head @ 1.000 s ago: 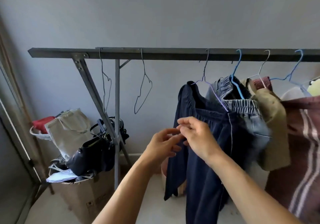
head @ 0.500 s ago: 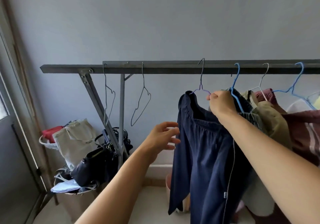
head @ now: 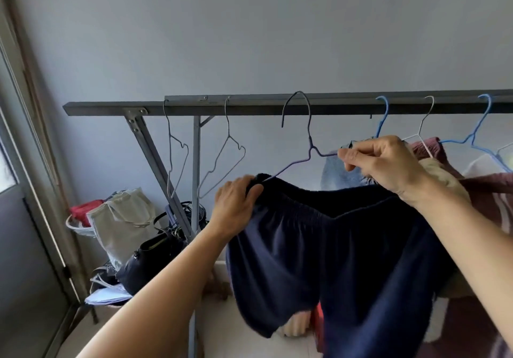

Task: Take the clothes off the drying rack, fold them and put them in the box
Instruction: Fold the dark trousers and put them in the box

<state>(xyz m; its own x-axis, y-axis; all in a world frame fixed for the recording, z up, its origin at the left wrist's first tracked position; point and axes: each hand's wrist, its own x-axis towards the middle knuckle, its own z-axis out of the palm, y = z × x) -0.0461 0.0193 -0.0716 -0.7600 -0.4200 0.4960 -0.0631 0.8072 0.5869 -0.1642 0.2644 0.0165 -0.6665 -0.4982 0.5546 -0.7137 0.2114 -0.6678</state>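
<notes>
Dark navy trousers (head: pixel 327 249) with an elastic waistband hang from a thin purple wire hanger (head: pixel 309 147). The hanger's hook is off the grey metal rack bar (head: pixel 249 107) and sits in front of it. My left hand (head: pixel 236 205) grips the left end of the waistband where the hanger arm enters it. My right hand (head: pixel 380 160) pinches the hanger's right arm, holding it up. More clothes hang to the right: a light blue garment (head: pixel 337 176), a beige one (head: pixel 441 174), a maroon striped one (head: pixel 494 199). No box is in sight.
Two bare wire hangers (head: pixel 177 152) (head: pixel 227 158) hang on the bar's left part. On the floor at left lie a cream tote bag (head: pixel 122 219), a black handbag (head: pixel 150 257) and a white basket (head: pixel 76 226). A door frame (head: pixel 36 191) runs down the left edge.
My right hand has lifted the hanger's hook off the bar and drawn it left and toward me. My left hand has reached out and taken hold of the waistband. The trousers now spread wide.
</notes>
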